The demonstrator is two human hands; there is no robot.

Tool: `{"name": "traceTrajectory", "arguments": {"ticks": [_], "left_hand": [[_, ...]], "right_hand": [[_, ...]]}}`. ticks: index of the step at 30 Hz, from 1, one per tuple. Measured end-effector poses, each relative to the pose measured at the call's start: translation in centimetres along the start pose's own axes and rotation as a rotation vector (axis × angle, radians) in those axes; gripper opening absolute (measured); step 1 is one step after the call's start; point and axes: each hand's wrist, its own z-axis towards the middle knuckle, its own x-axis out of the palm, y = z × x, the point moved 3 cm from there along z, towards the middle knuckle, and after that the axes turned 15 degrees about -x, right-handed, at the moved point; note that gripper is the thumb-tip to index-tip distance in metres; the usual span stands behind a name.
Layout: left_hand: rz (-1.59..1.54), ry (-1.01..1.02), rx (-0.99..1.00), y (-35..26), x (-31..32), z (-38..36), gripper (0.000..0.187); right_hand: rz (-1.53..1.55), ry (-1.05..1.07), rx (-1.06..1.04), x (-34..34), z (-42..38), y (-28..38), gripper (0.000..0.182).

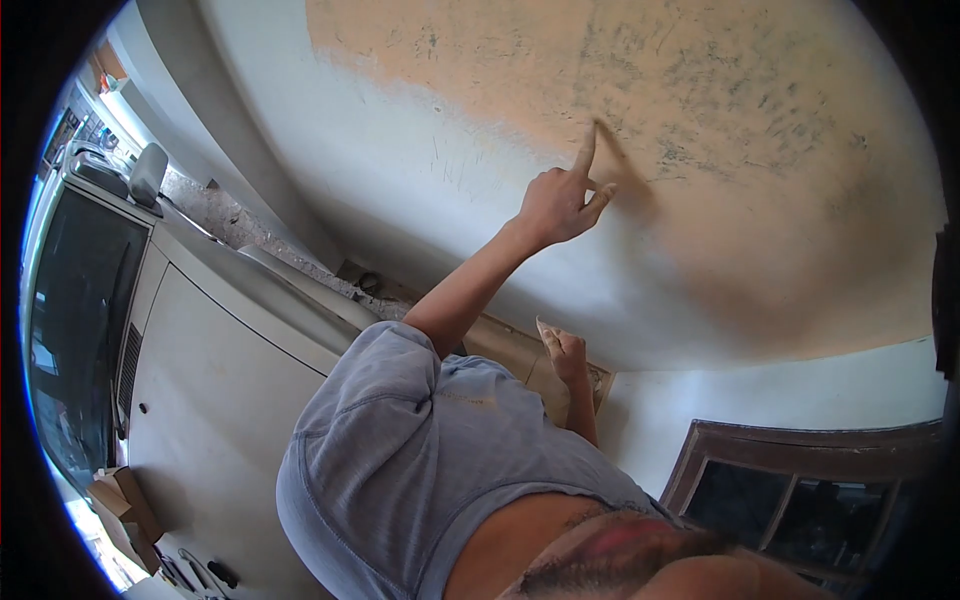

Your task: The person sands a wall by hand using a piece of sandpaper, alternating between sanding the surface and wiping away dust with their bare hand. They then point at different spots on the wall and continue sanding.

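Note:
My left hand [565, 205] reaches up to the wall [480, 60]. Its index finger is stretched out, with the tip at or very near the scuffed tan patch [690, 110]. The thumb stands apart, the other fingers are curled, and nothing shows in them. Lower down, near the foot of the wall, my right hand [568, 350] has its fingers pressed together around a thin, pale, pointed thing that is too small to name. Dark scratches and marks cover the tan patch, which borders a whitish area.
A light-coloured vehicle [220, 370] fills the left side, with a cardboard box [125, 505] beside it. A dark-framed window [800, 435] is at the lower right. Rubble [240, 215] lies between vehicle and wall. My grey shirt [400, 460] takes up the lower middle.

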Motion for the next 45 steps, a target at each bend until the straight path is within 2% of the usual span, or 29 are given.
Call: {"name": "traceTrajectory", "arguments": {"ticks": [2,4,6,8,9,10,12,13,15,16,18,19,21,22,24,25,27,28,30,31,33,34,36,37,39,40,42,43,45], "left_hand": [[0.242,0.239,0.063,0.8,1.4,0.5,0.082],[0.238,0.195,0.132,1.3,2.6,0.3,0.082],[0.242,0.169,0.222,1.1,3.3,0.3,0.082],[0.128,0.081,-0.029,0.2,2.1,0.5,0.084],[0.341,0.219,0.035,0.1,2.9,1.0,0.086],[0.356,0.246,0.061,-0.2,3.7,1.6,0.086],[0.634,0.247,0.394,-1.0,5.8,1.9,0.088],[0.641,0.272,0.405,-1.9,6.0,1.7,0.088],[0.376,0.023,0.120,-4.0,3.8,2.1,0.086],[0.383,0.032,0.126,-4.0,4.0,2.0,0.086],[0.597,0.088,0.303,-4.0,4.9,1.8,0.089],[0.599,0.089,0.306,-3.4,5.2,1.9,0.089],[0.343,-0.003,0.184,-2.0,5.2,2.1,0.091],[0.346,-0.003,0.183,-2.0,5.1,2.0,0.091],[0.185,-0.075,0.029,-1.4,4.5,1.7,0.091],[0.188,-0.076,0.025,-1.4,4.6,1.6,0.091],[0.479,0.065,0.255,-1.7,5.8,0.9,0.093],[0.478,0.061,0.246,-1.6,5.8,0.9,0.093],[0.231,-0.037,0.075,-1.4,4.8,1.4,0.095],[0.231,-0.039,0.073,-1.6,4.7,1.4,0.095],[0.459,0.121,0.245,-2.1,5.3,1.1,0.097],[0.458,0.118,0.243,-1.9,5.6,1.1,0.097],[0.217,-0.059,0.156,-1.3,5.5,1.0,0.096],[0.218,-0.060,0.159,-1.4,5.3,1.0,0.096],[0.196,0.165,0.080,-1.2,5.5,1.0,0.097],[0.195,0.163,0.082,-1.0,5.4,0.9,0.097],[-1.417,1.032,-0.037,-1.3,5.8,-0.4,0.083],[-1.862,1.143,0.105,-2.0,4.9,-1.1,0.082],[-1.953,1.186,0.133,-2.3,4.0,-1.1,0.084]], "right_hand": [[-0.019,0.035,0.064,0.1,0.0,-0.3,0.030],[-0.017,-0.018,-0.060,0.5,0.1,-0.8,0.029],[0.017,-0.045,-0.060,0.5,0.2,-0.7,0.029],[0.057,-0.102,-0.044,0.3,0.0,-0.5,0.028],[0.018,-0.086,-0.087,0.3,0.0,-0.3,0.028],[-0.022,-0.067,-0.131,0.2,0.1,-0.1,0.028],[0.025,-0.080,-0.111,0.2,0.5,0.0,0.028],[0.063,-0.057,-0.109,0.3,0.2,0.0,0.028],[0.085,-0.084,-0.095,0.3,0.1,-0.1,0.028],[0.099,-0.094,-0.093,0.4,0.0,-0.2,0.028],[0.079,-0.112,-0.099,0.5,-0.3,-0.3,0.028],[0.053,-0.121,-0.110,0.5,-0.4,-0.4,0.028],[0.028,-0.136,-0.129,0.3,-0.7,-0.5,0.028],[0.005,-0.151,-0.146,0.4,-0.9,-0.4,0.028],[0.049,-0.152,-0.112,0.6,-1.4,-0.6,0.028],[0.089,-0.151,-0.076,0.7,-1.5,-0.6,0.028],[0.087,-0.118,-0.056,0.8,-1.8,-0.7,0.028],[0.078,-0.091,-0.038,0.7,-1.8,-0.7,0.029],[0.070,-0.083,-0.032,0.2,-1.4,-0.6,0.029],[0.060,-0.083,-0.022,0.0,-1.2,-0.6,0.029],[0.042,-0.082,-0.033,-0.2,-1.0,-0.5,0.029],[0.025,-0.083,-0.046,-0.4,-1.0,-0.4,0.030],[0.046,-0.090,-0.042,-0.4,-1.0,-0.6,0.030],[0.070,-0.100,-0.032,-0.3,-1.0,-0.5,0.030],[0.063,-0.096,-0.021,-0.4,-1.1,-0.3,0.030],[0.055,-0.085,-0.010,-0.5,-1.2,-0.3,0.029],[0.088,-0.101,-0.035,0.2,-1.4,-1.3,0.029],[0.124,-0.119,-0.053,0.3,-1.3,-1.3,0.028],[0.109,-0.117,-0.045,0.4,-1.4,-1.4,0.028]]}}
